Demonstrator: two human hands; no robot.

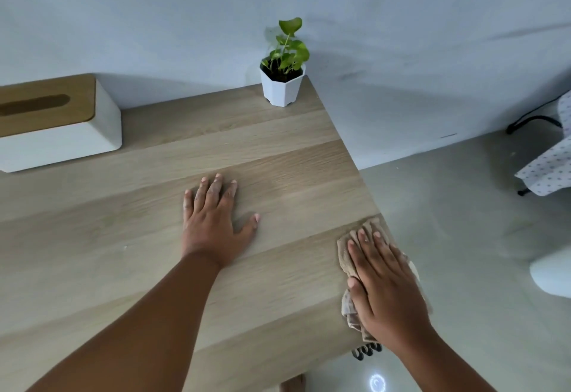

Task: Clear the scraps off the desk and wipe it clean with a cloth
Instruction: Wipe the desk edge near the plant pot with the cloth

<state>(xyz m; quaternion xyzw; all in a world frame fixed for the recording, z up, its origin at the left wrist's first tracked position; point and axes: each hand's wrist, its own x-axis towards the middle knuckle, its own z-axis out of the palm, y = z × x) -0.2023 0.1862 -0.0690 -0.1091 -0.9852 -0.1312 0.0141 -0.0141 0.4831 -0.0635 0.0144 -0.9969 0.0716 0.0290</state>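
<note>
The light wooden desk (129,237) fills the left and middle of the view. My left hand (213,221) lies flat on it, palm down, fingers spread and straight. My right hand (386,286) presses flat on a crumpled beige cloth (347,249) at the desk's right edge, near the front corner. Part of the cloth hangs past the edge under my hand. A tiny pale speck (125,247) lies on the wood left of my left forearm.
A white tissue box with a wooden lid (55,126) stands at the back left. A small potted plant (282,82) sits at the back right corner by the wall. Right of the desk is grey floor, with dotted fabric (550,166) on a dark stand and a white object (553,271).
</note>
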